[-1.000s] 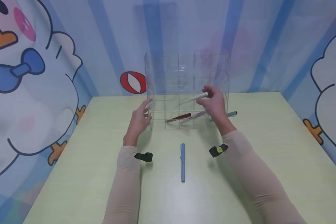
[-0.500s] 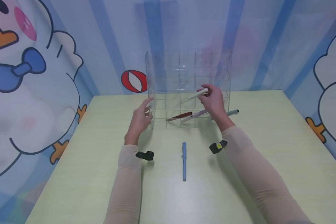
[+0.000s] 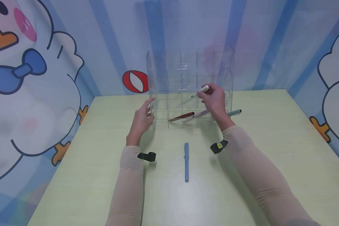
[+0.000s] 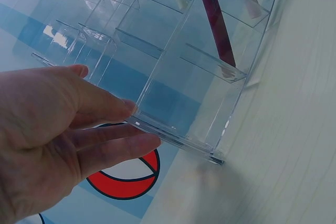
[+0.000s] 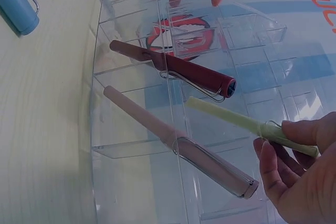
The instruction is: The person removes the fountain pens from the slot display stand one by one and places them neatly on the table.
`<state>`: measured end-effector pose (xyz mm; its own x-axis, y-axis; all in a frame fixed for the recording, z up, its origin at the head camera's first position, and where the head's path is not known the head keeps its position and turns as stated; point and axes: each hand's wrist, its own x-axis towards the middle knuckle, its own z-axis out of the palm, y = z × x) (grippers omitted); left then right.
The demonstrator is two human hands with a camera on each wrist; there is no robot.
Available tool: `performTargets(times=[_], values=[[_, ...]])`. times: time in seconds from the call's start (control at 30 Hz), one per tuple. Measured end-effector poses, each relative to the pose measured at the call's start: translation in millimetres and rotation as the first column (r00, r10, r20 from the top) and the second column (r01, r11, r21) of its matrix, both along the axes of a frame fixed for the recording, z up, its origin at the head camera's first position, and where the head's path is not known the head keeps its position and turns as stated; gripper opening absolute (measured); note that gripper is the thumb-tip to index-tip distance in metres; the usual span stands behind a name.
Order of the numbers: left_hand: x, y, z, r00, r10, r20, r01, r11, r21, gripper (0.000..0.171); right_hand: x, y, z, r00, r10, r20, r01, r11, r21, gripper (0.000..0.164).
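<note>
A clear acrylic organizer (image 3: 181, 84) with many small compartments stands at the back of the table. My left hand (image 3: 141, 122) rests its fingertips on the organizer's left side, right at the panel edge in the left wrist view. Between thumb and fingers, my right hand (image 3: 214, 99) pinches a pale pen (image 5: 226, 115) with a metal clip, held slanted, its far end over a compartment. Beneath it in the lower row, a dark red pen (image 5: 194, 74) and a pale pinkish pen (image 5: 205, 163) lie slanted. A green pen (image 3: 235, 112) sticks out at the right, partly behind the right wrist.
A blue pen (image 3: 186, 162) lies on the pale wooden table (image 3: 82, 175) between the forearms. A printed cartoon backdrop (image 3: 113, 37) stands close behind the organizer.
My right hand has lifted slightly, and the pale pen in it slants more steeply, more of it showing below the fingers. The left hand keeps its place at the organizer's side.
</note>
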<state>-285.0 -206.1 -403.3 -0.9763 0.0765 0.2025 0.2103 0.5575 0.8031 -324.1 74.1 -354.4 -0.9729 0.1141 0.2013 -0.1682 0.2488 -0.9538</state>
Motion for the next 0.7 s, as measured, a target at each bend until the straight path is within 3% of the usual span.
performTargets(times=[0.23, 0.47, 0.7], values=[[-0.3, 1.5, 0.5, 1.0, 0.001, 0.01, -0.001, 1.0, 0.013, 0.075, 2.0, 1.8, 0.4, 0.998, -0.049, -0.042, 0.048, 0.999, -0.012, 0.021], [-0.5, 1.6, 1.0, 1.0, 0.008, 0.026, -0.008, 1.0, 0.007, 0.076, 7.5, 6.5, 5.7, 0.998, -0.048, -0.048, 0.044, 0.996, -0.083, 0.02], [0.1, 1.7, 1.2, 1.0, 0.021, 0.014, -0.021, 1.0, -0.006, 0.074, 16.2, 11.6, 10.8, 0.997, -0.042, -0.066, 0.023, 0.964, -0.266, 0.02]])
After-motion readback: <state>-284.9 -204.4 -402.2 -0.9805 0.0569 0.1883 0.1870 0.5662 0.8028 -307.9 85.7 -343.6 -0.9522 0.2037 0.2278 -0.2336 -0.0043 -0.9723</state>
